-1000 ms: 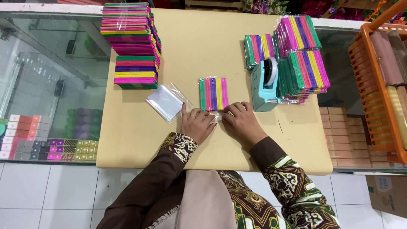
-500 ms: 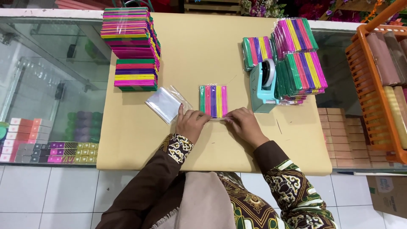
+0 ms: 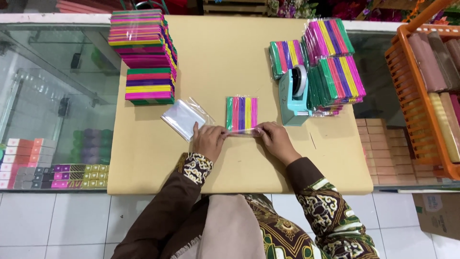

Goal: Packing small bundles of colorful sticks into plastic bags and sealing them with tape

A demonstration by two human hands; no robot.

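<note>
A small packet of coloured strips in a clear plastic sleeve (image 3: 242, 113) lies on the tan tabletop (image 3: 230, 62). My left hand (image 3: 209, 140) and my right hand (image 3: 274, 140) press on the packet's near open end, fingers pinching the clear flap from both sides. A stack of empty clear sleeves (image 3: 183, 119) lies just left of my left hand. A teal tape dispenser (image 3: 293, 96) stands just beyond my right hand.
Tall piles of wrapped colour packets (image 3: 143, 52) stand at the far left; more piles (image 3: 335, 79) sit right of the dispenser. An orange crate (image 3: 424, 91) with wrapped rolls is at the right. A glass display case (image 3: 52, 110) with small boxes lies left.
Both hands have shifted slightly apart along the packet's near end, flattening the clear flap. The packet stays in the same place on the table.
</note>
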